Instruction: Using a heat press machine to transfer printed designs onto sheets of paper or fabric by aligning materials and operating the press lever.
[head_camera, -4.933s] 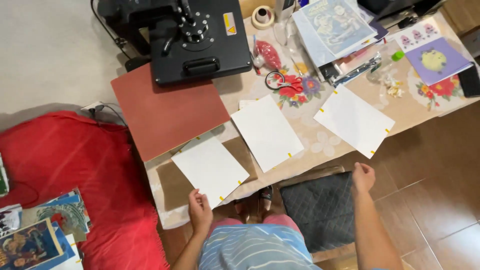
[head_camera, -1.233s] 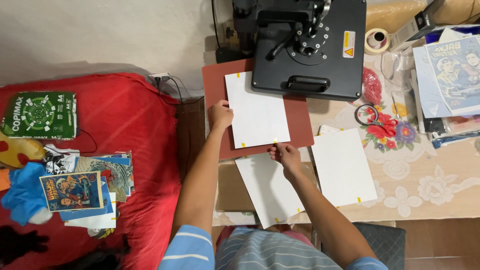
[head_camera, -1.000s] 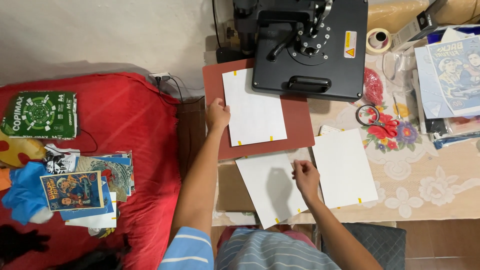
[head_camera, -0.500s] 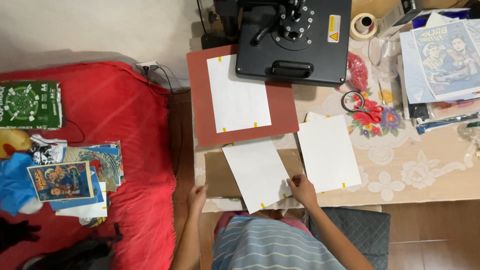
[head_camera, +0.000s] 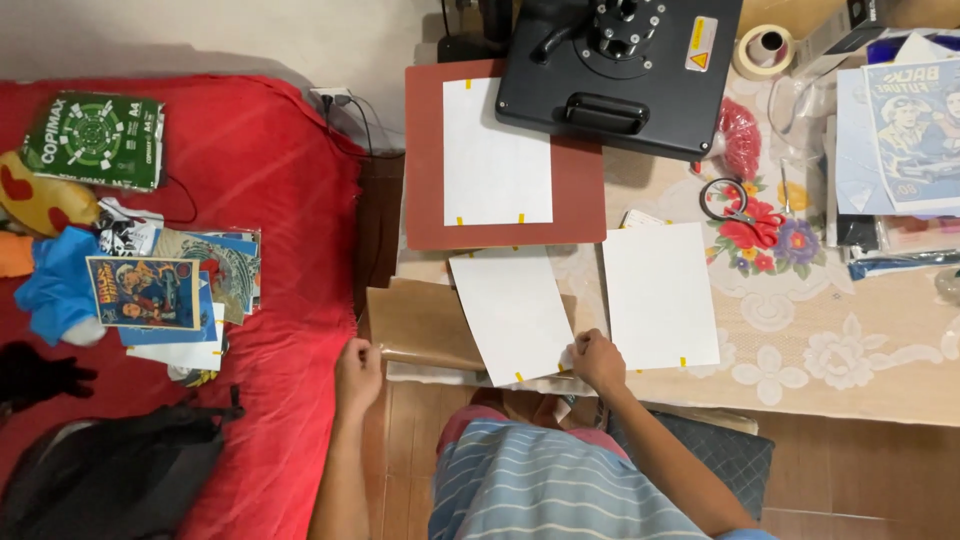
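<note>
Head view: hands back at the near table edge, one white sheet now on the red press pad (head_camera: 500, 215).
Right hand (head_camera: 598, 360), fingers curled, pinches the middle white sheet (head_camera: 512, 312); left hand (head_camera: 357, 370) grips the brown paper (head_camera: 425, 325).

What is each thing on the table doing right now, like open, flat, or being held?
Black heat press: top plate swung aside, red-brown rectangular pad uncovered.
White paper sheet on the pad: flat, yellow tape tabs at its edges.
Middle white paper sheet: flat on brown paper, right hand at its lower corner.
Right white paper sheet: flat, untouched.
Left hand: at the brown paper's edge.
Red-handled scissors: lying on the tablecloth.
</note>
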